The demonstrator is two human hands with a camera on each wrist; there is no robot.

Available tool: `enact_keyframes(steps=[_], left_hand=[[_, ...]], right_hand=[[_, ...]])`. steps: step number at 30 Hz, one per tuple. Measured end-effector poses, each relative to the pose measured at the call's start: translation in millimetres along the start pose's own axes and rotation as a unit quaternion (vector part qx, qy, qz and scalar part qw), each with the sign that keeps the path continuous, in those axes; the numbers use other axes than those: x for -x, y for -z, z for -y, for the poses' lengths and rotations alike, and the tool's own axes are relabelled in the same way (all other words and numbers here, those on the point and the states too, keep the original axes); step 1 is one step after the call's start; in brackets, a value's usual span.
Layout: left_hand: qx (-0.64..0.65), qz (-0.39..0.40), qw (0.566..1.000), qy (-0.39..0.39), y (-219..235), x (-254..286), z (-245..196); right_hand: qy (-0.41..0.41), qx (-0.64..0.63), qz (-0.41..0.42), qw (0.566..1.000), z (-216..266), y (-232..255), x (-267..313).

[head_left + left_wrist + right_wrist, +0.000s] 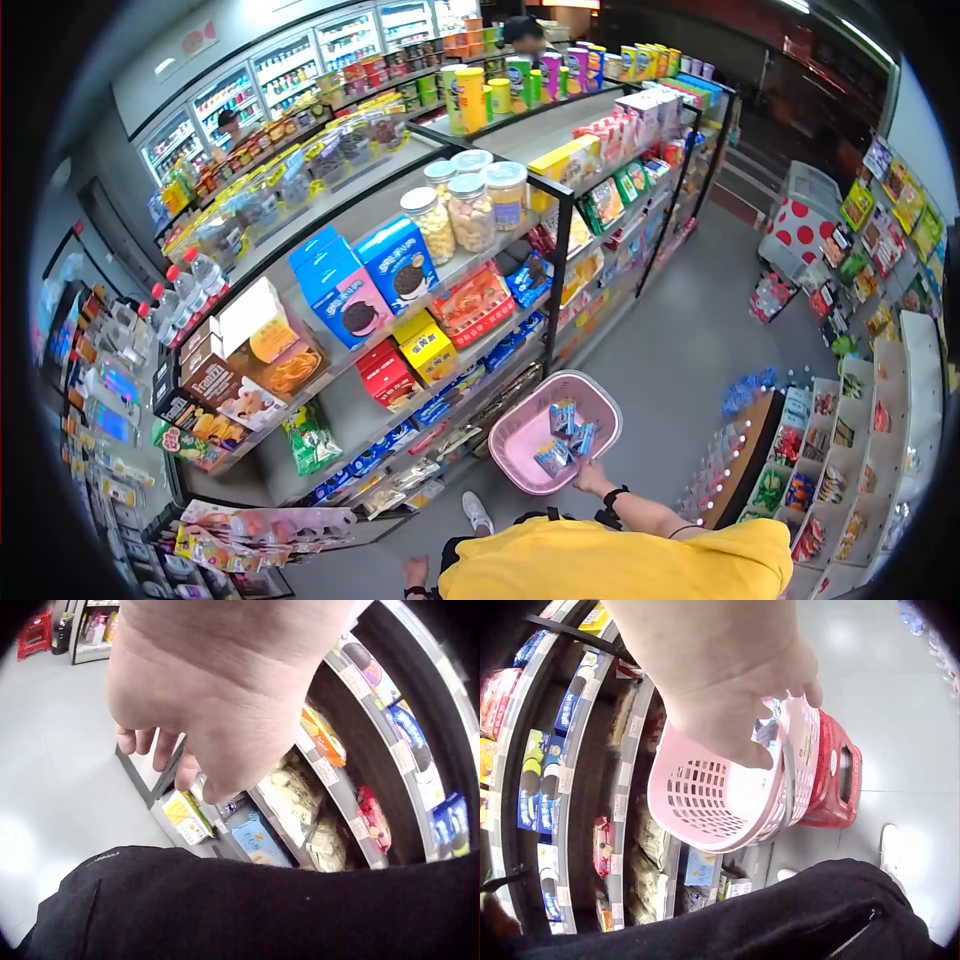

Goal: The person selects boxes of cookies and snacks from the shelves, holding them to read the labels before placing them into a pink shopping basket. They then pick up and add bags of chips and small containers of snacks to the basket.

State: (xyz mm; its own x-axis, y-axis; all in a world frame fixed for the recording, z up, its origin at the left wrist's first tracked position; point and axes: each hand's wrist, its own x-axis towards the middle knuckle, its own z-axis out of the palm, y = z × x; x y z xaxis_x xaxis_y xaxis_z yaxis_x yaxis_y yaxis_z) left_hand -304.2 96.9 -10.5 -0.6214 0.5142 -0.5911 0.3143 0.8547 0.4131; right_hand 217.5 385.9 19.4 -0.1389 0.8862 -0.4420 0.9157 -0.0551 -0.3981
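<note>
A pink plastic basket (510, 440) holds several small blue packets (556, 455). My right hand (592, 478) grips the basket's rim at its near right side. In the right wrist view, the thumb of that hand (727, 697) lies on the inner side of the rim and the fingertips are beyond it. A grey handle (788, 780) lies folded against the basket's outside. My left hand (206, 697) hangs with loosely bent fingers and nothing in it, near the lower shelves with bagged snacks (289, 799). In the head view it shows low at the bottom edge.
A red stool (847, 776) shows beside and partly behind the basket. Long snack shelves (440, 290) run along the left. Bottles (712, 475) and a rack of packets (800, 480) stand to the right. Grey floor (670, 340) lies between.
</note>
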Motion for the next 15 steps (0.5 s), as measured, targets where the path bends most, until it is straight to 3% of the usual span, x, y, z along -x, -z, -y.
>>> enact_keyframes(steps=[1,4,7,10,11,15], left_hand=[[0.002,0.016,1.000,0.011,-4.4,0.9,7.0],[-0.039,-0.020,0.998,0.044,-17.6,13.9,24.8],[-0.075,-0.028,0.995,0.054,-24.1,28.7,41.4],[-0.043,-0.016,0.996,0.072,-26.0,43.5,51.9],[-0.032,-0.012,0.996,0.079,-25.5,50.5,52.5],[-0.009,0.001,0.995,0.101,-33.4,76.3,59.1]], right_hand=[[-0.006,-0.027,-0.021,0.999,7.6,13.0,7.1],[-0.033,-0.016,0.052,0.998,4.3,14.9,-2.5],[-0.004,0.161,0.074,0.984,-10.5,-4.1,-22.4],[-0.055,0.053,-0.032,0.997,8.2,33.1,10.2],[-0.059,0.036,-0.048,0.996,-3.3,22.7,3.3],[-0.031,0.053,0.012,0.998,-25.0,12.5,-9.8]])
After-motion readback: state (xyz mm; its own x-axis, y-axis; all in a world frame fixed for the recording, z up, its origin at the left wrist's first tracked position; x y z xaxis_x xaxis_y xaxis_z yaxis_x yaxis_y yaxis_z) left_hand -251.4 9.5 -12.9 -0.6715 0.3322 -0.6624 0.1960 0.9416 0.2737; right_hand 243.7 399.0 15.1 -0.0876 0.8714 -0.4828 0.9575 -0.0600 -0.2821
